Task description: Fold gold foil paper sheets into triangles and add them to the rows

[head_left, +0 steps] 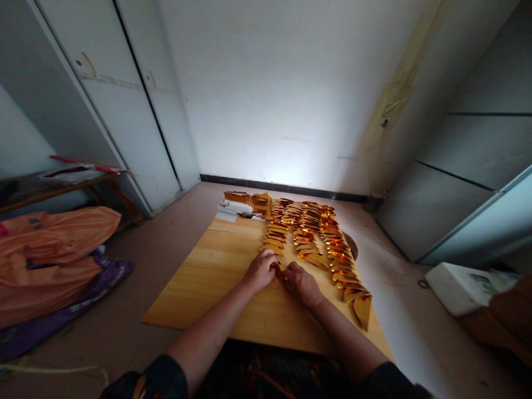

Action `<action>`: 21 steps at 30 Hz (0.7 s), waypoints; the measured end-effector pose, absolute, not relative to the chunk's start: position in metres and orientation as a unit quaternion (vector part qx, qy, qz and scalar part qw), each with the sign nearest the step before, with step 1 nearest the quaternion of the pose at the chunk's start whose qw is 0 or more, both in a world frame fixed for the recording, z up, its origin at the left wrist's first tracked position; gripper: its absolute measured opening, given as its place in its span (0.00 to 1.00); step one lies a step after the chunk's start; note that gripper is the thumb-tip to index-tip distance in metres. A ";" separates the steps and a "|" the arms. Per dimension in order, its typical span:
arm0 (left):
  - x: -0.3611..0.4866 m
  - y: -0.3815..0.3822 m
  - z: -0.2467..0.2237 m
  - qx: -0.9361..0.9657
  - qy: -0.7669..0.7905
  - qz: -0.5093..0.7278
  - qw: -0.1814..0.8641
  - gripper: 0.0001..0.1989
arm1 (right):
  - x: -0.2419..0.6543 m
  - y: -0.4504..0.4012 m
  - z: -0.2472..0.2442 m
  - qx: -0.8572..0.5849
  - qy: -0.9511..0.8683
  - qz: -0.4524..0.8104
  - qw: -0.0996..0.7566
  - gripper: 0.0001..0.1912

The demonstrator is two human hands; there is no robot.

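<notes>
The table (216,277) is lined with rows of folded gold foil (344,260) towards its far and right edges. Pale lettering on the purple bag (70,317) is too blurred to be read. Near the table's middle, one foil piece (281,271) is pinched between the fingertips of the left hand (261,271) and right hand (304,284); being probably light, slippery and easily creased, it is best held by its folds.

Your left hand (261,270) and right hand (302,284) nearly meet, fingers curled inward, both bare forearms stretched forward behind them.
</notes>
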State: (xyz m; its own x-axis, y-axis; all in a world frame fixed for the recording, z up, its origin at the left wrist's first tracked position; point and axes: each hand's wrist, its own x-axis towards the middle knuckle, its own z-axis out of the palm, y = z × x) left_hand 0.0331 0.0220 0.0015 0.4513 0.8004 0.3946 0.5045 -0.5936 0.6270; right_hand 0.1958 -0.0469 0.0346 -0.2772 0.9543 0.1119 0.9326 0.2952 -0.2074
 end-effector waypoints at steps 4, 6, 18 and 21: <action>0.035 0.027 0.007 0.829 0.403 0.327 0.207 0.10 | 0.194 -0.046 0.036 -0.599 -0.793 0.053 0.094 0.15; 0.035 0.028 0.009 0.832 0.398 0.321 0.216 0.10 | 0.194 -0.046 0.037 -0.600 -0.793 0.054 0.095 0.15; 0.027 0.025 0.007 0.831 0.391 0.329 0.219 0.10 | 0.199 -0.044 0.029 -0.584 -0.799 0.066 0.130 0.12; 0.025 0.025 0.008 0.834 0.397 0.315 0.218 0.10 | 0.199 -0.045 0.032 -0.579 -0.802 0.072 0.124 0.12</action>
